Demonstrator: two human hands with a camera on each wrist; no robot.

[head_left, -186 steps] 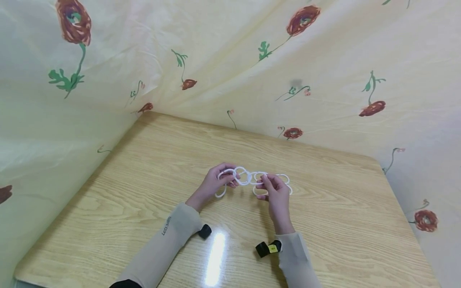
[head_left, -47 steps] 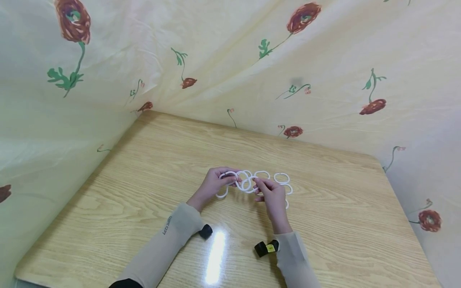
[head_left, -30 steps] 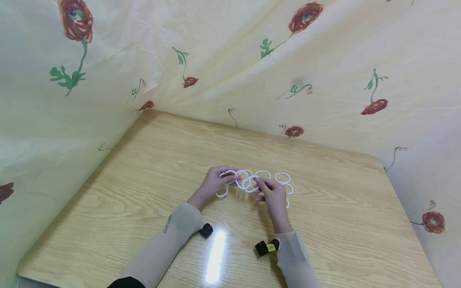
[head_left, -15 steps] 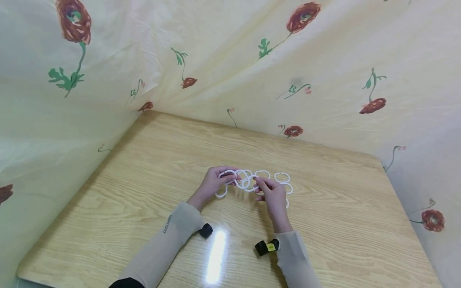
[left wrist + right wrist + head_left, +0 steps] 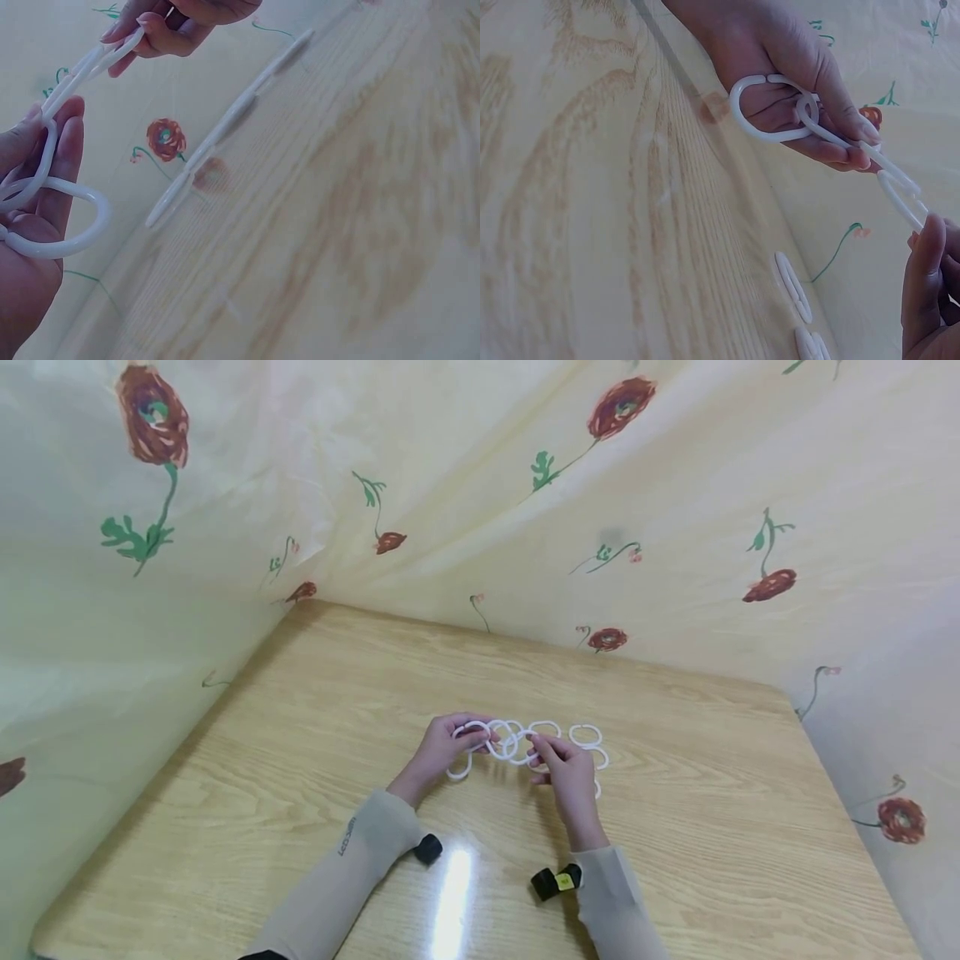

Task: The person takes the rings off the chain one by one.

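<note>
My left hand [image 5: 438,747] pinches a short chain of white plastic C-shaped links [image 5: 491,752] between thumb and fingers, held just above the table. One link [image 5: 71,247] of that chain dangles below the left palm in the left wrist view. On the right, my right hand [image 5: 572,777] pinches the link at the chain's other end with thumb and forefinger. In the right wrist view the chain [image 5: 896,199] stretches between both hands; the fingertips of the right hand [image 5: 930,300] hide part of its end link, so whether that link's gap is hooked cannot be told.
Several loose white links [image 5: 585,745] lie on the wood-grain table [image 5: 712,827] behind and beside my right hand, partly hidden by it. A flower-printed cloth [image 5: 480,460] hangs along the table's back and left sides. Light glares off the table in front.
Since the earliest frame my right hand has moved slightly left and nearer, uncovering more loose links. The held chain is bunched closer. During the last second the hands stay almost still; the view tilts slightly.
</note>
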